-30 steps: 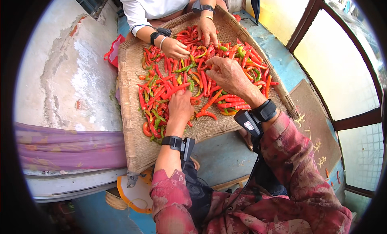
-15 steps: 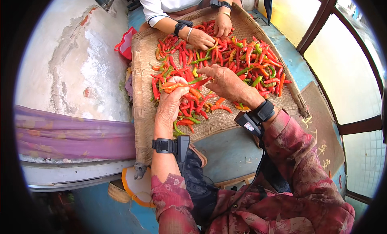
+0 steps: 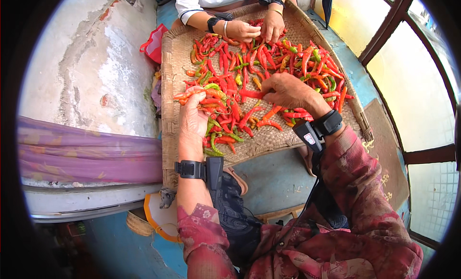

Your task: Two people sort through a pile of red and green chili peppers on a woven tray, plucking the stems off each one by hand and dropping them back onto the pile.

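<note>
When seen from the head, apparently only partway through: a few orange-red peppers (image 3: pixel 196 92) gathered in the left hand (image 3: pixel 193 117), with many loose peppers (image 3: pixel 235 109), red, orange and green, mixed across the woven tray (image 3: pixel 170 120). Gripping that small bunch between thumb and fingers; pinching one red pepper (image 3: pixel 250 94) by its end in the right hand (image 3: pixel 294 93), with fingers narrow, tips partly hidden.
</note>
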Action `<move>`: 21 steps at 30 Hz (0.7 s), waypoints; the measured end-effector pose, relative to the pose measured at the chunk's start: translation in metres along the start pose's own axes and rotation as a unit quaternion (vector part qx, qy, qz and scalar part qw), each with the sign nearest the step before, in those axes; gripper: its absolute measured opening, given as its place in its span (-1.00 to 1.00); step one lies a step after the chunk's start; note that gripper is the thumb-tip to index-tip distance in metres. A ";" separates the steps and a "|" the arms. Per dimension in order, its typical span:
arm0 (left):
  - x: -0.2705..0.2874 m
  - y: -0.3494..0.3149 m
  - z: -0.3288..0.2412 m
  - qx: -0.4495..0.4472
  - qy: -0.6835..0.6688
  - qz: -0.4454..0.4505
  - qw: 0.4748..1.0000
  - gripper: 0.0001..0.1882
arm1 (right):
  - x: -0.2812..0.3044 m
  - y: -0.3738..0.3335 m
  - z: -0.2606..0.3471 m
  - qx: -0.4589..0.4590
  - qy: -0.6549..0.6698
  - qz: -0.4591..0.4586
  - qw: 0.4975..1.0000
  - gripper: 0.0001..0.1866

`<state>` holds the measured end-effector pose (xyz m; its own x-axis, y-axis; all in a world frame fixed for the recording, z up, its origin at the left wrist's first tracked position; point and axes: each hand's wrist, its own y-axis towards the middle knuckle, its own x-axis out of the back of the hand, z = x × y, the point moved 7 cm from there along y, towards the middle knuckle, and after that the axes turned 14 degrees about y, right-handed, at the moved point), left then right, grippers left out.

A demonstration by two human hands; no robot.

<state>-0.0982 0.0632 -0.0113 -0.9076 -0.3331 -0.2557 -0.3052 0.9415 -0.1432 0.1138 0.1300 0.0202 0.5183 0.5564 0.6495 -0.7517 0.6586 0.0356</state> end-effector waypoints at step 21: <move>-0.066 -0.019 0.000 0.028 0.016 0.204 0.978 -0.83 | -0.009 -0.003 0.006 0.045 0.032 -0.077 0.995 -0.81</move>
<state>-0.0325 0.0677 0.0082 -0.9596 0.0725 -0.2720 0.0999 0.9911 -0.0884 0.1093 0.1203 0.0188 0.6534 0.4854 0.5810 -0.6928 0.6927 0.2005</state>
